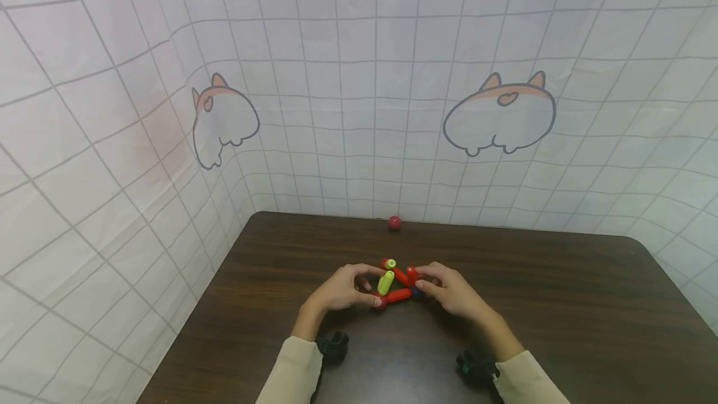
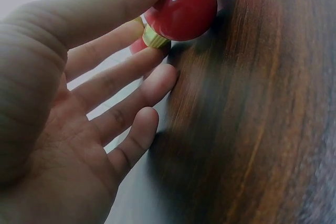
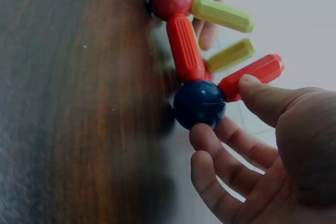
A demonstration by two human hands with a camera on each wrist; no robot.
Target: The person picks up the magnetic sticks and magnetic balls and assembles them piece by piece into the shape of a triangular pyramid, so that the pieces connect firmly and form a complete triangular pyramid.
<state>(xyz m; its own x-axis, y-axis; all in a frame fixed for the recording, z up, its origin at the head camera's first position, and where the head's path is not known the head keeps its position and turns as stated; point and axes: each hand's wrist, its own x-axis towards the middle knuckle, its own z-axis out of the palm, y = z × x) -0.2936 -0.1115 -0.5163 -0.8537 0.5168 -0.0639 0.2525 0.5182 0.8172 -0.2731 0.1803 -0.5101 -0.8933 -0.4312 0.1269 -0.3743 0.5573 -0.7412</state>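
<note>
A magnetic ball-and-rod build stands on the table between both hands. It has a red ball (image 2: pixel 186 9) at the near left corner, a dark blue ball (image 3: pixel 199 104) at the right, and another red ball at the back. A red rod (image 3: pixel 185 45) links the near red ball to the blue one; a second red rod (image 1: pixel 401 277) runs behind. Yellow-green rods (image 3: pixel 223 14) rise from the red balls. My left hand (image 1: pixel 344 288) holds the near red ball, thumb on top. My right hand (image 1: pixel 451 288) pinches the raised red rod (image 3: pixel 257 74) above the blue ball.
A loose red ball (image 1: pixel 395 222) lies at the table's back edge, by the grid-patterned curtain (image 1: pixel 348 111). The brown wooden table (image 1: pixel 561 298) extends to both sides of the hands. Dark wrist devices (image 1: pixel 333 346) sit below each wrist.
</note>
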